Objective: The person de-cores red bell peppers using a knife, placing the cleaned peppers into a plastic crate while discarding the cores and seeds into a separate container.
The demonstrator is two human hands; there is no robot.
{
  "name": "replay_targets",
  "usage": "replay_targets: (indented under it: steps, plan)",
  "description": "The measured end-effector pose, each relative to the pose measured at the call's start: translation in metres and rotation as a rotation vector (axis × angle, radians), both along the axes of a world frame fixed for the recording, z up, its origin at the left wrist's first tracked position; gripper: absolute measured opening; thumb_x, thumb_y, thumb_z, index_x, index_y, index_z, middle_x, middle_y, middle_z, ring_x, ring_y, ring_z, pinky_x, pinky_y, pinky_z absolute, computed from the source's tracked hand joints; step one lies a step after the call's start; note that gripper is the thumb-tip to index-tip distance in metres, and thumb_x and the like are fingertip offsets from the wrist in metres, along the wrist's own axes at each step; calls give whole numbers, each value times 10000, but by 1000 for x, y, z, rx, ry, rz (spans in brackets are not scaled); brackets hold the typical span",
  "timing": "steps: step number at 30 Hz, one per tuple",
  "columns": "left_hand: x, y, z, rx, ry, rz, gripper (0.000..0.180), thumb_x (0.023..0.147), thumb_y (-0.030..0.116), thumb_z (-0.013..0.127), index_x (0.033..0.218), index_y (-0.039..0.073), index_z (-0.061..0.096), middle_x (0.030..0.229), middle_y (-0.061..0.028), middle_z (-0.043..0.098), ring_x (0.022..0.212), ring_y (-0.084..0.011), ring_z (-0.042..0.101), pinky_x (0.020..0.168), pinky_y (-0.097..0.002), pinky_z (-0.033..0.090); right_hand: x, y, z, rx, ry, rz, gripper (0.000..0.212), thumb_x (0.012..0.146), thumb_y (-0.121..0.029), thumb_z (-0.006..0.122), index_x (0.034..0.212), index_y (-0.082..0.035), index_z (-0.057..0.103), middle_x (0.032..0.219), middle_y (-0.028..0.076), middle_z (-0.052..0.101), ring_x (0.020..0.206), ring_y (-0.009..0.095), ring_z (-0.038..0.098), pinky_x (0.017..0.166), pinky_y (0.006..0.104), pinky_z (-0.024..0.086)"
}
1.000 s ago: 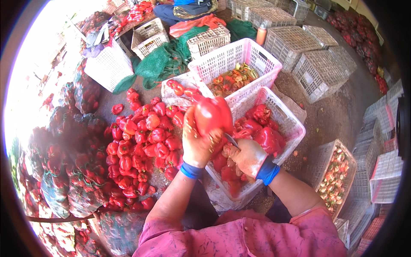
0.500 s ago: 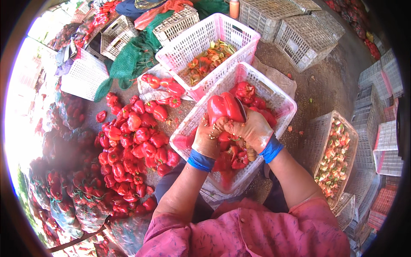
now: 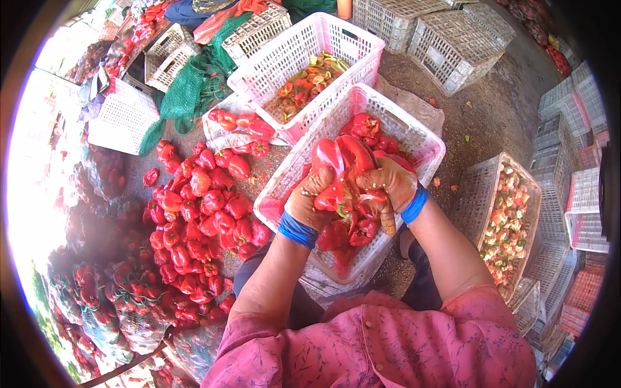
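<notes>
Above a white-and-pink plastic crate (image 3: 396, 121), a large red bell pepper (image 3: 341, 155) is being held broken open, its inside facing me. My left hand (image 3: 306, 199), gloved with a blue band at the wrist, grips its left side. The right hand (image 3: 392, 183), gloved and banded the same way, is closed on its right side. Pale seeds stick to the gloves. Opened red pepper pieces (image 3: 363, 129) lie in the crate beneath and behind the hands.
Whole red peppers (image 3: 207, 210) are heaped on the floor at left, beside filled net bags (image 3: 136, 317). Beyond my crate stands another crate (image 3: 259, 84) with scraps. At right a tilted crate (image 3: 471, 207) holds pepper cores (image 3: 508, 226). Stacked crates (image 3: 446, 55) stand behind.
The pepper, nearly whole before, is now split open with its inside showing. My hands have moved slightly apart, and the view has shifted a little.
</notes>
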State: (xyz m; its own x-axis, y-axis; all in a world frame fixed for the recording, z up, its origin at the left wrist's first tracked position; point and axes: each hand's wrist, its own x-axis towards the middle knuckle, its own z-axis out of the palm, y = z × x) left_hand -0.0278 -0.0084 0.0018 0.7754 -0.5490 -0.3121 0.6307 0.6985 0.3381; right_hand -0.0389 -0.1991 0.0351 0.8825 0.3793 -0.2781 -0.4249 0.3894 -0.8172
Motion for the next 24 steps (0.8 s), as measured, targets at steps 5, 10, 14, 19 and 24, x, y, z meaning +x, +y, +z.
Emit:
replay_targets:
  steps: [5, 10, 14, 19, 24]
  plan:
    - [6, 3, 1, -108, 125, 22, 612, 851, 338, 724, 1341, 47, 500, 1227, -147, 631, 1137, -348, 603, 961, -535, 485, 10, -6, 0, -105, 35, 56, 411, 860, -270, 716, 1167, -14, 625, 967, 62, 685, 832, 159, 659, 725, 290, 556]
    - [23, 8, -5, 6, 220, 98, 504, 876, 401, 685, 1270, 111, 559, 1206, -132, 645, 1120, -359, 597, 897, -649, 469, 13, 6, -22, -218, -229, -516, 465, 904, -327, 694, 1235, -22, 579, 1012, 102, 677, 794, 217, 673, 679, 345, 564]
    - [16, -12, 6, 113, 188, 163, 517, 910, 417, 647, 1275, 63, 550, 1216, -140, 638, 1119, -345, 595, 1031, -489, 440, -11, 29, -24, -1139, -937, -334, 523, 837, -502, 687, 1188, -118, 634, 919, 127, 707, 803, 304, 687, 679, 406, 530]
    - [11, -11, -28, 71, 185, 90, 539, 913, 408, 652, 1296, 46, 538, 1213, -164, 631, 1109, -349, 601, 993, -501, 471, -22, 35, -7, -867, -361, -132, 404, 849, -453, 697, 1080, -123, 673, 886, 126, 707, 829, 318, 681, 704, 427, 512]
    - [8, -22, -8, 184, 266, 69, 482, 925, 401, 641, 1234, 35, 580, 1124, -158, 673, 1005, -340, 653, 878, -503, 537, -15, 22, -28, -751, -248, -211, 264, 853, -313, 751, 947, -75, 686, 781, 78, 690, 717, 173, 668, 615, 323, 493]
